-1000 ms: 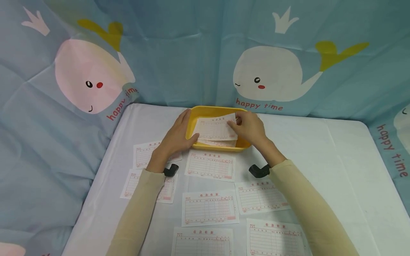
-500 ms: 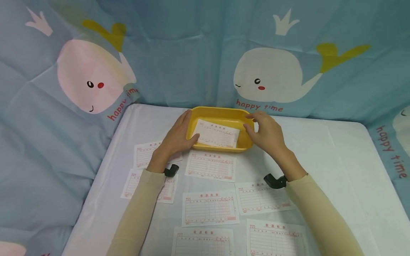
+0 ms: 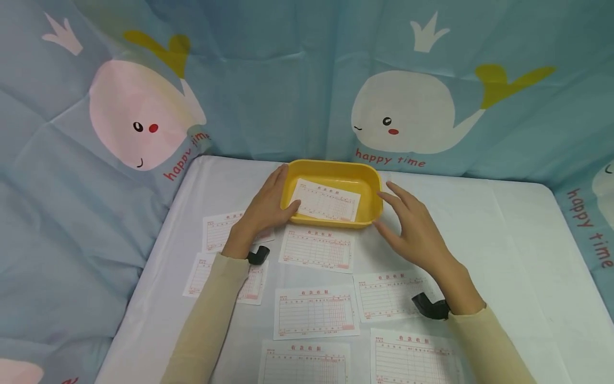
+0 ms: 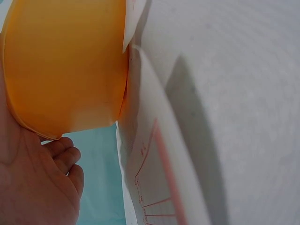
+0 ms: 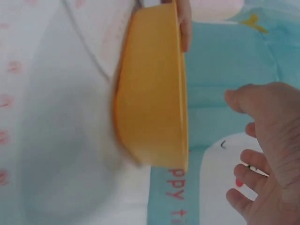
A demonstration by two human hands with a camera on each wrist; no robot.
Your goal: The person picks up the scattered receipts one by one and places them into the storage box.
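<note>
Pulled back toward the near right since half a second ago: right hand (image 3: 417,226), then reaching over the end of the yellow tray (image 3: 366,197), now just beside it.

Going left to right: lower-left slip (image 3: 199,274) and upper-left slip (image 3: 218,233) flat on the white-covered counter (image 3: 518,256), both partly hidden by left hand and sleeve (image 3: 203,317). Next, left hand (image 3: 266,205), with fingers clamped on the tray's left end, thumb over the near rim. Tray parked near the counter's back edge, before a blue whale-print curtain (image 3: 268,106).

Inside the tray, over toward the left: loose slip (image 3: 326,200), red print up, sitting at an angle. Can't tell how many more underneath.

Below, more or less in a column: front slip (image 3: 316,249) right by the tray, middle slip (image 3: 316,313), bottom slip (image 3: 304,368) cut off by the frame. Farther right, side slip (image 3: 393,298) and corner slip (image 3: 408,357).

Last, right hand again: fingers spread apart, with a gap to the tray showing in the right wrist view.
</note>
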